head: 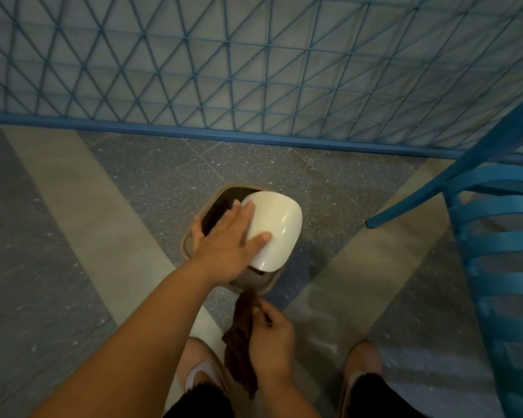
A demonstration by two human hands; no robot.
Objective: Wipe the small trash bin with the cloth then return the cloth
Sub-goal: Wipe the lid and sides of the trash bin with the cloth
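Note:
A small tan trash bin [191,239] stands on the floor in the middle of the head view, with a cream swing lid [280,224] tilted so that the dark inside shows at the far left. My left hand [227,239] rests on top of the bin, thumb hooked over the left rim and fingers spread across the lid. Below the bin, my right hand [272,339] is closed on a dark brown cloth [239,348]. The cloth's upper end touches the bin's near side, and its lower end hangs toward my feet.
A blue lattice fence [254,70] with a blue base rail runs across the back. A blue slatted chair [501,236] stands at the right, one leg reaching toward the bin. My two feet [361,369] stand on speckled grey and beige floor tiles.

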